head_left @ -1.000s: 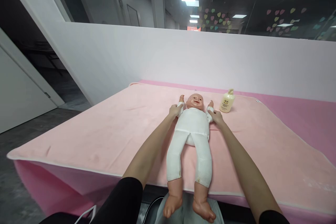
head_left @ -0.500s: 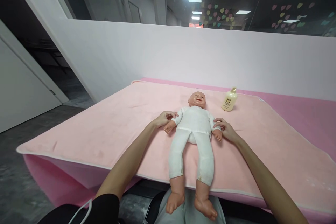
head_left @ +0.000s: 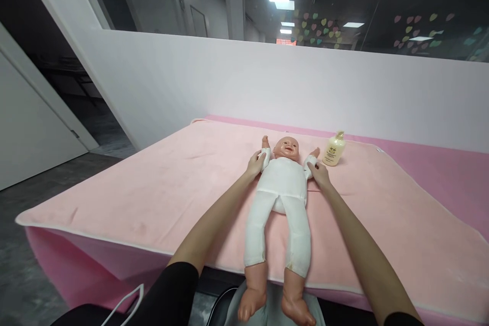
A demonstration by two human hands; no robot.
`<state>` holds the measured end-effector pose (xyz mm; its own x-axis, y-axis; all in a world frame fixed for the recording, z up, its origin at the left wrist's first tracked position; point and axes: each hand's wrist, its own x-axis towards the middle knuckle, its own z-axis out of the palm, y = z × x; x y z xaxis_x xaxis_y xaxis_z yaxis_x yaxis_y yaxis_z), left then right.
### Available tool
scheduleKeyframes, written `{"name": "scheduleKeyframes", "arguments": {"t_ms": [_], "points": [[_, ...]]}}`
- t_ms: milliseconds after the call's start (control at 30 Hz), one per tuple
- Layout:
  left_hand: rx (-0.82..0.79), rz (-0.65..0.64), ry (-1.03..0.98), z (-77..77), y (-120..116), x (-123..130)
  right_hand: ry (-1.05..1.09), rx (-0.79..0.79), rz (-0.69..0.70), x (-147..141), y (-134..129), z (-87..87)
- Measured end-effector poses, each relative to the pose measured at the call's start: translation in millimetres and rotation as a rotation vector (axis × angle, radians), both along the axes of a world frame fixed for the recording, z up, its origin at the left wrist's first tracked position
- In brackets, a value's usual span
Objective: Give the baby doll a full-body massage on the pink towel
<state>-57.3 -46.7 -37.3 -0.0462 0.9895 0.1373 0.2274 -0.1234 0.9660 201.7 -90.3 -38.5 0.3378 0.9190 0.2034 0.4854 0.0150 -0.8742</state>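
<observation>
Stretched forward, the left hand (head_left: 255, 164) and right hand (head_left: 320, 174) each grip a raised arm (head_left: 266, 153) of the doll (head_left: 284, 177).

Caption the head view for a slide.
Left hand and right hand hold a doll by its raised arms on a pink blanket, near a bottle.

Doll (head_left: 284, 178), white-bodied; blanket (head_left: 153, 178), pale pink, white-edged; bottle (head_left: 334, 151), pale yellow, dark-printed; sleeves (head_left: 171, 288), plain black; wall (head_left: 160, 71), plain white.
</observation>
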Motion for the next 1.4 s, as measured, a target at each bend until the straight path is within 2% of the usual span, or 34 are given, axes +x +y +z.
{"name": "scheduleKeyframes", "arguments": {"t_ms": [67,167,333,400,533,633,700,833,967,1100,1200,1267,1333,1400], "points": [[-0.033,0.047,0.136,0.7,8.5,5.9,-0.128,-0.065,0.015,-6.0,5.8,-1.7],[-0.077,0.037,0.195,3.7,15.5,10.2,-0.189,-0.080,0.062,-10.0,8.9,-5.3],[-0.120,0.008,0.169,13.3,10.2,8.4,0.007,-0.090,0.067,-4.3,10.2,-2.8],[-0.098,-0.061,0.047,19.0,2.1,-3.4,0.092,-0.065,0.158,3.1,4.9,1.8],[0.047,-0.320,-0.222,25.6,-19.3,-42.6,0.252,0.088,0.398,20.4,-24.5,4.1],[0.037,-0.489,-0.152,20.0,-35.4,-63.8,0.149,0.118,0.510,25.7,-52.7,-7.8],[0.040,-0.541,-0.094,12.8,-44.0,-68.4,0.088,0.113,0.535,24.6,-65.6,-18.2],[0.089,-0.507,-0.066,1.5,-52.8,-68.7,0.044,0.125,0.516,19.1,-72.5,-28.8],[0.094,-0.529,-0.028,2.4,-56.7,-73.2,0.051,0.123,0.515,17.6,-73.6,-26.8],[0.073,-0.559,-0.081,20.3,-59.1,-73.4,0.094,0.130,0.505,20.7,-70.7,-22.5],[0.060,-0.531,-0.116,42.1,-47.7,-61.0,0.292,0.169,0.462,20.1,-50.3,-12.0],[0.084,-0.479,-0.147,53.4,-32.0,-45.1,0.440,0.174,0.415,15.3,-28.5,-1.5],[0.053,-0.389,-0.131,56.9,-14.3,-25.7,0.459,0.157,0.276,6.9,-6.5,7.8],[-0.044,-0.131,-0.039,51.2,0.3,-7.5,0.305,0.067,0.106,-3.2,9.8,11.9]]}}
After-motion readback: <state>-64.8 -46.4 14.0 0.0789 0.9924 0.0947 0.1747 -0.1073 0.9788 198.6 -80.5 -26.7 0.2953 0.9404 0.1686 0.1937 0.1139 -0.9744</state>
